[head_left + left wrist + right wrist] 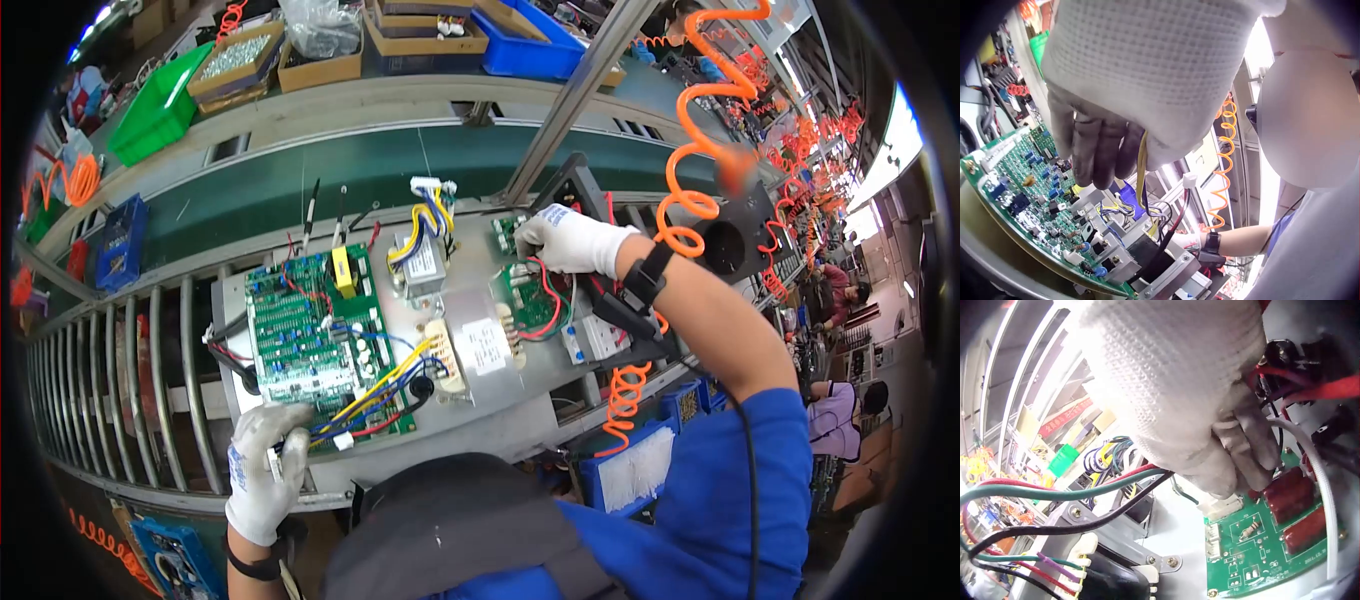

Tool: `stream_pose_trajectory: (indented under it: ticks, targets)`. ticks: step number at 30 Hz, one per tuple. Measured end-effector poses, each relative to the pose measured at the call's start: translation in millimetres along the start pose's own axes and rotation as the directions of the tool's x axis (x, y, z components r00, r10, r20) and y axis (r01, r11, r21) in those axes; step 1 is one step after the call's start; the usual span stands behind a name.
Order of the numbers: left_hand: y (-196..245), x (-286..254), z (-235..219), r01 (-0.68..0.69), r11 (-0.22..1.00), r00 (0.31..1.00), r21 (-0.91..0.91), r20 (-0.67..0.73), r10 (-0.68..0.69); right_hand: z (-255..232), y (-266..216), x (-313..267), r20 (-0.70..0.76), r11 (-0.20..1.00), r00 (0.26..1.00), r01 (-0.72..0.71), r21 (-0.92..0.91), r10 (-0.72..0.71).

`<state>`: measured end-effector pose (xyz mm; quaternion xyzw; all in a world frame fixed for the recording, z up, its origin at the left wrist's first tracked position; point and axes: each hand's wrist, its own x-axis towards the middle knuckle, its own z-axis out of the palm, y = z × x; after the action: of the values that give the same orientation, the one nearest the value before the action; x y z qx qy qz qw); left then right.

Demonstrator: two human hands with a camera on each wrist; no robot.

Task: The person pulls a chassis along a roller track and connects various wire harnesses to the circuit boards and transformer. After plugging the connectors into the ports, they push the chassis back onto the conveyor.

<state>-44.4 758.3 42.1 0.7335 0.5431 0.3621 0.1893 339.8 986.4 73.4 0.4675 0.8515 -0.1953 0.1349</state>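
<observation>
The flat grey metal chassis plate (500, 385) lies across the steel roller rails (150, 390) just in front of the person, carrying a large green circuit board (310, 345) on its left half, a wire-wound transformer with blue and yellow leads (420, 262) in the middle and a small green circuit board (525, 300) to the right. The white-gloved right hand (570, 240) has its fingers curled down among the thin red wires (548, 295) on the small board; whether it actually pinches one I cannot tell. The white-gloved left hand (262, 470) grips the near left corner of the large board, fingers bent over its edge beside the bundle of yellow and blue wires (385, 385).

The plate looks heavy and stiff, best held by its bare edges; the boards seem fragile and the wires limp. Beyond, a dark green conveyor belt (300, 185) runs left to right, with a bright green plastic bin (160, 105) and cardboard parts boxes (240, 60) at the far side.
</observation>
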Motion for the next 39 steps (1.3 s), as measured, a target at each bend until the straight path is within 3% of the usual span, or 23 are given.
stream_pose_trajectory:
  ticks: [2, 4, 6, 8, 12, 14, 16, 18, 25, 28, 30, 32, 39]
  targets:
    - [2.7, 9.1, -2.0, 0.038, 0.999, 0.999, -0.014, 0.039, -0.038, -6.0, 1.3, -5.2, 0.028, 0.975, 0.995, -0.098, 0.198, 0.094]
    - [1.6, 13.4, 0.4, 0.148, 0.989, 0.986, -0.007, 0.076, -0.147, 0.0, 9.9, -4.6, -0.042, 0.987, 0.999, 0.014, 0.159, -0.008]
    - [-0.1, 19.4, 4.2, 0.161, 0.987, 0.983, -0.015, 0.094, -0.158, -0.1, 9.4, -7.5, -0.024, 0.992, 0.997, 0.072, 0.099, -0.070]
    - [-3.1, 23.1, 6.4, 0.269, 0.961, 0.959, -0.064, 0.113, -0.261, -11.7, -5.8, -13.5, 0.073, 0.992, 0.997, -0.037, 0.120, 0.029]
    - [-20.5, 21.4, 12.5, 0.343, 0.934, 0.934, -0.098, 0.146, -0.327, -2.5, -2.5, -9.1, 0.076, 0.997, 0.995, -0.067, 0.031, 0.064]
    - [-24.2, 21.8, 13.6, 0.329, 0.937, 0.936, -0.117, 0.170, -0.308, -2.2, -4.8, -7.8, 0.093, 0.995, 0.992, -0.092, 0.031, 0.089]
    - [-27.6, 22.4, 14.4, 0.220, 0.972, 0.967, -0.079, 0.149, -0.206, -2.5, -8.4, -7.4, 0.097, 0.991, 0.987, -0.130, 0.028, 0.127]
    - [-27.7, 24.8, 14.0, 0.221, 0.972, 0.966, -0.081, 0.154, -0.207, 4.2, -5.3, -6.1, 0.100, 0.988, 0.986, -0.141, 0.054, 0.135]
    - [-34.3, 24.7, 15.8, 0.172, 0.984, 0.977, -0.056, 0.138, -0.163, 6.8, -14.9, -8.4, 0.116, 0.963, 0.992, -0.015, -0.269, 0.048]
    - [-36.1, 24.5, 18.2, 0.184, 0.978, 0.977, -0.102, 0.130, -0.170, 11.7, 2.0, -4.5, 0.090, 0.992, 0.995, -0.021, -0.124, 0.032]
    - [-37.8, 23.1, 18.7, 0.184, 0.976, 0.978, -0.116, 0.125, -0.169, 14.7, 10.5, -6.7, -0.013, 0.984, 1.000, -0.009, 0.178, 0.011]
    - [-37.7, 20.9, 21.1, 0.193, 0.973, 0.978, -0.130, 0.103, -0.181, 5.7, -1.2, -8.1, 0.022, 0.973, 0.997, -0.078, 0.216, 0.075]
    - [-36.9, 18.8, 22.2, 0.239, 0.963, 0.969, -0.127, 0.098, -0.228, 7.8, -2.5, -9.1, 0.060, 0.988, 0.993, -0.104, 0.116, 0.098]
